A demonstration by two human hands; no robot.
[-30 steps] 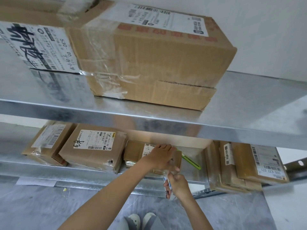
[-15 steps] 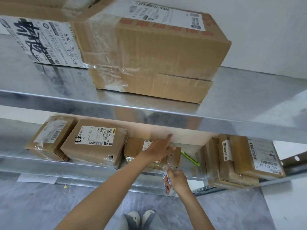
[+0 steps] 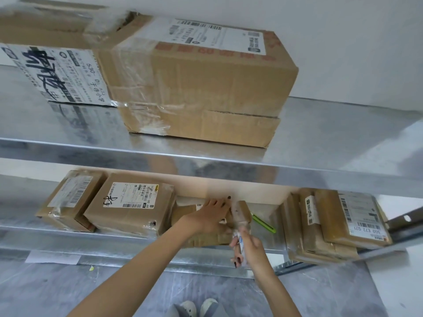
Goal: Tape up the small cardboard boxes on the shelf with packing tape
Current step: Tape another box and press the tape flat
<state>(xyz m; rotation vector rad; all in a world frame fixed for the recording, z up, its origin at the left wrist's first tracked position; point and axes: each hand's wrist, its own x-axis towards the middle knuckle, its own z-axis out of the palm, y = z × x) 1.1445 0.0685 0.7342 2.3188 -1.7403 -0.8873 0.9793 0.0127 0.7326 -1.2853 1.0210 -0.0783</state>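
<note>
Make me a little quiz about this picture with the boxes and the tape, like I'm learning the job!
1. True or false: the big box sits on the upper shelf.
2. What does the right hand grip? A scissors, B the tape roll, C a pen.
3. Fill in: the left hand presses flat on the small box, and the green cutter lies on that box's ___ side.
Key: 1 true; 2 B; 3 right.
</note>
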